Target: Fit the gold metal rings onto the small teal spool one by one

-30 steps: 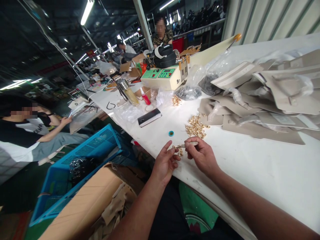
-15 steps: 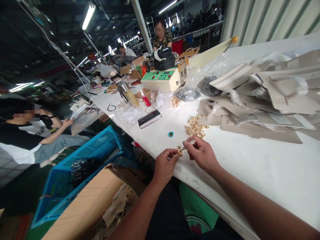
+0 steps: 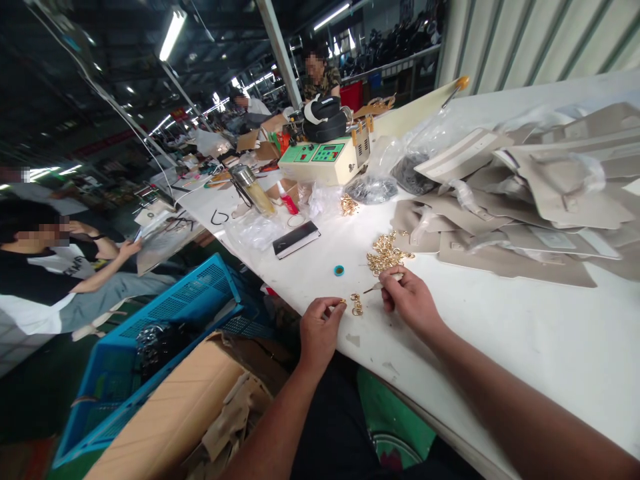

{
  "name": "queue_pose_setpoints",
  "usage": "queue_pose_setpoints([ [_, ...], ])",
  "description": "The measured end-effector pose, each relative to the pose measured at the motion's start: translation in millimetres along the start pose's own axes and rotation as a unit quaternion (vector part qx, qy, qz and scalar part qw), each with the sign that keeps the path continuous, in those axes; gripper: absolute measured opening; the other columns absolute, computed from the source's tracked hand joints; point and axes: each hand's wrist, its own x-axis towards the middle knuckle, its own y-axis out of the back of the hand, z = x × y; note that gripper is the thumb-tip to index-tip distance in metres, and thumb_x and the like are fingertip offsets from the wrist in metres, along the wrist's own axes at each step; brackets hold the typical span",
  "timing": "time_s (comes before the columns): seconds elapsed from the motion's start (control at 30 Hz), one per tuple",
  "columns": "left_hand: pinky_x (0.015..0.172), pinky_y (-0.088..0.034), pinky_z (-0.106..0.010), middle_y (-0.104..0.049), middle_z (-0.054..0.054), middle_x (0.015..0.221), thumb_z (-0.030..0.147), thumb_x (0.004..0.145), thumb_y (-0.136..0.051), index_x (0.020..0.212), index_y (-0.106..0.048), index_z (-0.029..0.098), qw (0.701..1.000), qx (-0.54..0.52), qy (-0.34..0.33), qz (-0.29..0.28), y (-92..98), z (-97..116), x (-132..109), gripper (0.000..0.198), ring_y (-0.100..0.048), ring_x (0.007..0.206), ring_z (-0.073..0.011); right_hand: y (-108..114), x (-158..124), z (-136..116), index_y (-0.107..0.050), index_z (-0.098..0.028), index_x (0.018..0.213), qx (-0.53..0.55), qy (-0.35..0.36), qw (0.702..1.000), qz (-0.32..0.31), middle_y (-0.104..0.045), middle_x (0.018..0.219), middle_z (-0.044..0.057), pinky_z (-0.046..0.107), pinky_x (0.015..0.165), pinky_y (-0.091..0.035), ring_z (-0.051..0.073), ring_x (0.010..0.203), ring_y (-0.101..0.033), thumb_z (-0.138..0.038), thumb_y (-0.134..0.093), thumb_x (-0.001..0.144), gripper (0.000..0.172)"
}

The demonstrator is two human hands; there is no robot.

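Note:
My left hand (image 3: 320,327) rests at the near edge of the white table (image 3: 525,333), its fingers pinched on a small gold fitting. Just right of it, a few gold fittings (image 3: 357,305) lie on the table. My right hand (image 3: 407,300) is closed on a thin pointed tool (image 3: 383,285) whose tip points left toward those fittings. A pile of gold fittings (image 3: 386,252) lies right behind my right hand. A small blue ring (image 3: 339,270) sits to the left of the pile.
Beige cut panels (image 3: 525,200) are heaped at the right. A cream machine (image 3: 325,160), a bottle (image 3: 253,188), a black phone (image 3: 296,239) and plastic bags stand farther back. A blue crate (image 3: 165,347) and a cardboard box (image 3: 175,413) sit below left. Other people sit at left and behind.
My hands have moved apart. The left one has dropped to the table edge with one fitting, and a few fittings now lie between them. The right still holds the tool.

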Motion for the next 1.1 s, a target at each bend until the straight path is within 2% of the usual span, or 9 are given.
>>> queue_pose_setpoints([
  [0.1, 0.09, -0.05, -0.033, -0.072, -0.004, 0.1, 0.027, 0.091, -0.072, 0.091, -0.08, 0.024, 0.993, 0.072, -0.072, -0.058, 0.3, -8.0, -0.7, 0.009, -0.064, 0.096, -0.0194, 14.2, 13.5, 1.4, -0.058, -0.02, 0.091, 0.046, -0.018, 0.997, 0.057, -0.061, 0.067, -0.002, 0.025, 0.049, -0.044, 0.012, 0.049, -0.054, -0.055, -0.071, 0.091, 0.037],
  [0.2, 0.095, -0.05, -0.036, -0.072, -0.004, 0.102, 0.026, 0.094, -0.068, 0.098, -0.08, 0.025, 0.977, 0.15, -0.106, -0.107, -0.2, -8.2, -1.6, 0.012, -0.064, 0.106, -0.0218, 25.9, 25.8, 3.9, -0.058, -0.02, 0.091, 0.102, -0.013, 0.989, 0.109, -0.061, 0.067, -0.002, 0.025, 0.047, -0.042, 0.012, 0.049, -0.053, -0.05, -0.075, 0.088, 0.034],
  [0.33, 0.096, -0.052, -0.036, -0.07, -0.004, 0.113, 0.029, 0.095, -0.067, 0.119, -0.074, 0.024, 0.972, 0.18, -0.12, -0.096, -4.2, 4.9, 9.5, 0.026, -0.065, 0.108, -0.0208, 31.7, 35.1, 8.6, -0.06, -0.02, 0.09, 0.166, -0.02, 0.976, 0.142, -0.059, 0.066, -0.002, 0.025, 0.044, -0.041, 0.013, 0.049, -0.052, -0.046, -0.08, 0.083, 0.033],
  [0.4, 0.096, -0.051, -0.035, -0.07, -0.004, 0.112, 0.03, 0.096, -0.065, 0.119, -0.074, 0.024, 0.966, 0.19, -0.142, -0.102, -11.5, 15.6, 22.3, 0.025, -0.065, 0.109, -0.0204, 31.2, 36.9, 10.1, -0.06, -0.02, 0.088, 0.17, -0.015, 0.975, 0.143, -0.059, 0.067, -0.002, 0.025, 0.044, -0.041, 0.012, 0.05, -0.051, -0.046, -0.08, 0.084, 0.033],
  [0.57, 0.085, -0.048, -0.037, -0.071, -0.004, 0.108, 0.042, 0.096, -0.066, 0.11, -0.077, 0.026, 0.928, 0.278, -0.175, -0.179, -46.8, 39.4, 61.2, 0.024, -0.065, 0.107, -0.025, 29.7, 38.6, 12.1, -0.06, -0.02, 0.087, 0.182, -0.011, 0.972, 0.146, -0.058, 0.067, -0.002, 0.025, 0.044, -0.04, 0.012, 0.049, -0.05, -0.046, -0.079, 0.085, 0.032],
  [0.7, 0.078, -0.043, -0.036, -0.07, -0.004, 0.107, 0.047, 0.092, -0.07, 0.102, -0.074, 0.026, 0.922, 0.315, -0.161, -0.16, -71.0, 45.9, 81.4, 0.024, -0.065, 0.099, -0.0251, 30.1, 39.2, 13.4, -0.062, -0.019, 0.088, 0.176, -0.006, 0.974, 0.14, -0.059, 0.067, -0.002, 0.024, 0.046, -0.04, 0.011, 0.049, -0.05, -0.048, -0.078, 0.087, 0.033],
  [0.9, 0.07, -0.034, -0.032, -0.069, -0.002, 0.097, 0.042, 0.093, -0.068, 0.087, -0.069, 0.024, 0.932, 0.291, -0.162, -0.141, -87.1, 39.6, 88.6, 0.019, -0.063, 0.085, -0.0198, 29.1, 39.9, 11.0, -0.062, -0.019, 0.086, 0.173, -0.008, 0.975, 0.141, -0.059, 0.065, -0.002, 0.024, 0.046, -0.039, 0.011, 0.048, -0.05, -0.048, -0.078, 0.087, 0.033],
  [1.0, 0.069, -0.034, -0.03, -0.069, 0.0, 0.093, 0.036, 0.09, -0.067, 0.084, -0.065, 0.022, 0.946, 0.251, -0.166, -0.124, -89.0, 36.8, 85.5, 0.015, -0.062, 0.081, -0.0172, 29.1, 39.3, 9.8, -0.063, -0.019, 0.088, 0.177, -0.012, 0.974, 0.14, -0.059, 0.066, -0.002, 0.024, 0.046, -0.04, 0.011, 0.049, -0.05, -0.049, -0.079, 0.086, 0.034],
  [1.1, 0.071, -0.036, -0.029, -0.07, 0.002, 0.085, 0.032, 0.085, -0.069, 0.08, -0.064, 0.022, 0.965, 0.195, -0.142, -0.107, -77.1, 35.0, 78.9, 0.013, -0.06, 0.075, -0.0144, 29.2, 36.1, 8.4, -0.063, -0.02, 0.089, 0.181, -0.021, 0.973, 0.144, -0.059, 0.067, -0.002, 0.025, 0.046, -0.04, 0.012, 0.05, -0.05, -0.05, -0.081, 0.083, 0.036],
])
